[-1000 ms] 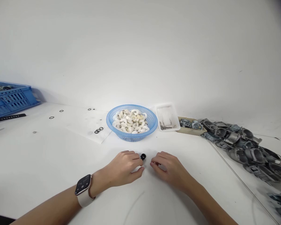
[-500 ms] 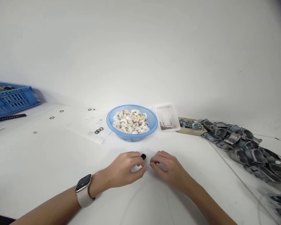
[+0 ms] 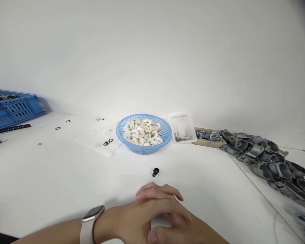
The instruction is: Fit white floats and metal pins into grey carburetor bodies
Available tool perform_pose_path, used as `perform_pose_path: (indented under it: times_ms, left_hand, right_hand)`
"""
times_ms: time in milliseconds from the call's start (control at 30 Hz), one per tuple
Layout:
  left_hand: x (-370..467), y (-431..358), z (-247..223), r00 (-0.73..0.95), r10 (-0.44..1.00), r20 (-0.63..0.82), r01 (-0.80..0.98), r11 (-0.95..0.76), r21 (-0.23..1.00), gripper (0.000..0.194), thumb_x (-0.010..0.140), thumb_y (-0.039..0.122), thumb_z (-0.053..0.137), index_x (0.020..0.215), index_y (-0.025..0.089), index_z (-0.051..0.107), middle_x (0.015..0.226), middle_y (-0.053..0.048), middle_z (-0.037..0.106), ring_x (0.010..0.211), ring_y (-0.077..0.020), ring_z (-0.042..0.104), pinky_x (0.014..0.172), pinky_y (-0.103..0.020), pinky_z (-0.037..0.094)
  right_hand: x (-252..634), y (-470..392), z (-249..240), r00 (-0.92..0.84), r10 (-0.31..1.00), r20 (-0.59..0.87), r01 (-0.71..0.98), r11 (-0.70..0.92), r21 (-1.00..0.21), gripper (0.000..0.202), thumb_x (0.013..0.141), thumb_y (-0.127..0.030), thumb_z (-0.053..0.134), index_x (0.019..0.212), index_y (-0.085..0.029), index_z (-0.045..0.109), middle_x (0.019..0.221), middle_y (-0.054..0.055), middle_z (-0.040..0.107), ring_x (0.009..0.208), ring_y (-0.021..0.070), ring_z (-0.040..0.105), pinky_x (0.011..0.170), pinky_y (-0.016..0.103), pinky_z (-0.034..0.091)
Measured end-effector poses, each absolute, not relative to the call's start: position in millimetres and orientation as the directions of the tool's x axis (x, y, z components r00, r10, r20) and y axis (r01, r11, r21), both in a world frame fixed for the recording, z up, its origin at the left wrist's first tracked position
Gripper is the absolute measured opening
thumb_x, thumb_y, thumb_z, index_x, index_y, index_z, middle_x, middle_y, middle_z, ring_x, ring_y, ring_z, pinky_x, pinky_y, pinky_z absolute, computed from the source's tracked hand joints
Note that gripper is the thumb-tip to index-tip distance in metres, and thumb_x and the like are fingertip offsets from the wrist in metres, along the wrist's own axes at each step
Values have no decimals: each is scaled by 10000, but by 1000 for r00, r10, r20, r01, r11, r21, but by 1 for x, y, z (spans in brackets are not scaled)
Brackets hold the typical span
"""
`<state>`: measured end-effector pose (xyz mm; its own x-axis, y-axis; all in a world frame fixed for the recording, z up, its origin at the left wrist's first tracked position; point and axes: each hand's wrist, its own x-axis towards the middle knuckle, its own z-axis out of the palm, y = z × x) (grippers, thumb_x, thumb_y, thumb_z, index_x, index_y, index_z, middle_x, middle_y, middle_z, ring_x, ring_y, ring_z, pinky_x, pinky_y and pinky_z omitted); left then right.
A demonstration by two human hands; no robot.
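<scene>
My left hand, with a smartwatch on its wrist, crosses my right hand near the bottom of the view. The fingers of the two hands are loosely laced together, spread apart, and nothing shows in either hand. Part of each palm is hidden. Just beyond the fingers, a small black part with a round head lies on the white table, touched by neither hand.
A blue basket of white ring-shaped parts stands ahead. Right of it are a white tray with thin metal pieces, a cardboard box, and piled metal castings. Black rings and a blue crate are left.
Both hands have drawn back toward me from beside the small black part and come together, fingers laced. The black part now lies uncovered on the table.
</scene>
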<state>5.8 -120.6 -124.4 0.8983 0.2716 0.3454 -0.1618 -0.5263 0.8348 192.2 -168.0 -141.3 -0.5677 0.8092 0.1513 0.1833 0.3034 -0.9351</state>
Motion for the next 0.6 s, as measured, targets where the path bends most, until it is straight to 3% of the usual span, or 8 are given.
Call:
perform_pose_path:
  times_ms: [133, 400, 600]
  left_hand:
    - [9, -126, -121, 887, 271, 375, -181, -543, 820, 563, 889, 204, 718, 1422, 286, 558, 1291, -63, 625, 1355, -264, 484, 1154, -398, 444]
    - [13, -121, -125, 891, 345, 296, -89, -505, 859, 625, 762, 252, 816, 1354, 288, 620, 1369, -85, 570, 1367, -284, 476, 1091, -388, 509]
    - [16, -118, -130, 864, 344, 366, -148, -522, 840, 640, 756, 280, 822, 1359, 302, 608, 1306, -93, 598, 1361, -294, 479, 1067, -379, 531]
  right_hand:
    - [184, -173, -137, -529, 829, 182, 204, 333, -921, 541, 852, -219, 769, 1308, -464, 614, 1267, -14, 638, 1276, 228, 529, 1145, 386, 438]
    - [184, -166, -131, -529, 834, 156, 216, 311, -926, 473, 863, -285, 749, 1301, -423, 634, 1234, 14, 634, 1232, 249, 560, 1068, 402, 510]
    - [187, -166, -124, -499, 864, 64, 257, 218, -941, 445, 863, -275, 755, 1269, -434, 669, 1287, -7, 626, 1302, 247, 511, 1123, 392, 466]
